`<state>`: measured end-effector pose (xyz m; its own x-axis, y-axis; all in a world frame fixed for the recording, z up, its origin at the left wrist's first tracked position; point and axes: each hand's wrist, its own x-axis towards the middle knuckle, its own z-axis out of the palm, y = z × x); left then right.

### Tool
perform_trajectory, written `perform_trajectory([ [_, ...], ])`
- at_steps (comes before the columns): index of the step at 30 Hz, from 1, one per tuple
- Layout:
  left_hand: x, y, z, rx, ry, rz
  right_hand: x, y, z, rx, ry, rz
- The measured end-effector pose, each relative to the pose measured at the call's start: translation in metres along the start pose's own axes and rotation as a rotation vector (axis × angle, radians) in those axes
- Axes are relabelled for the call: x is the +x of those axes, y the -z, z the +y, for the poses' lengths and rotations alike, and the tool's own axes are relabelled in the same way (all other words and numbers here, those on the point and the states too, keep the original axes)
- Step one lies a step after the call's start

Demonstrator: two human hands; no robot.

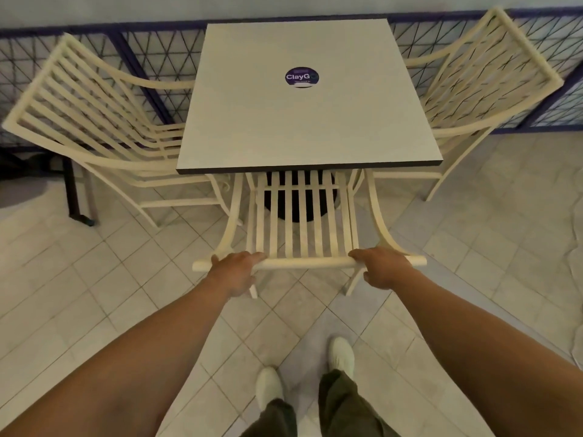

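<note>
A cream slatted chair (303,216) stands in front of me, its seat tucked under the near edge of a square white table (306,121). My left hand (236,271) grips the left part of the chair's top rail, fingers curled over it. My right hand (383,268) grips the right part of the same rail. A round purple sticker (302,77) lies on the tabletop.
Two more cream chairs flank the table, one at the left (88,121) and one at the right (479,80). A purple lattice fence (151,55) runs behind. Another table's dark leg (74,197) stands at left. My white shoes (268,386) are on the tiled floor.
</note>
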<state>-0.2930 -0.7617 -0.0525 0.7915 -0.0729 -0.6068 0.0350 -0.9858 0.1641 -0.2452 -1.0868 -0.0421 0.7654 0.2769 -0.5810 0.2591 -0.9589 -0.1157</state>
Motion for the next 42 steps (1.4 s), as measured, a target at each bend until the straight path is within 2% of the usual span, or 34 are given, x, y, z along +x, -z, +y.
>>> perform_trajectory([
  [8, 0.023, -0.004, 0.003, -0.063, 0.061, -0.029, 0.034, 0.0, 0.015, -0.084, 0.031, -0.135],
  [17, 0.018, 0.002, 0.016, -0.099, 0.106, -0.038, 0.031, 0.005, 0.018, -0.073, 0.014, -0.165],
  [20, 0.007, -0.004, 0.025, -0.011, 0.082, 0.006, 0.02, 0.001, 0.008, -0.067, -0.02, -0.135],
  [23, -0.009, -0.014, 0.045, 0.073, 0.0, 0.041, 0.003, -0.006, -0.01, -0.04, -0.008, -0.023],
  [30, -0.047, -0.018, 0.059, -0.007, -0.189, 0.054, -0.05, -0.023, -0.063, 0.105, 0.025, 0.093],
  [34, -0.071, -0.032, 0.051, -0.111, -0.211, -0.071, -0.082, -0.05, -0.09, 0.176, 0.014, 0.014],
  [37, -0.089, -0.047, 0.046, -0.142, -0.202, -0.184, -0.094, -0.07, -0.102, 0.138, -0.001, -0.108],
  [42, -0.123, -0.072, 0.042, -0.201, -0.147, -0.284, -0.107, -0.09, -0.111, 0.084, 0.039, -0.204],
])
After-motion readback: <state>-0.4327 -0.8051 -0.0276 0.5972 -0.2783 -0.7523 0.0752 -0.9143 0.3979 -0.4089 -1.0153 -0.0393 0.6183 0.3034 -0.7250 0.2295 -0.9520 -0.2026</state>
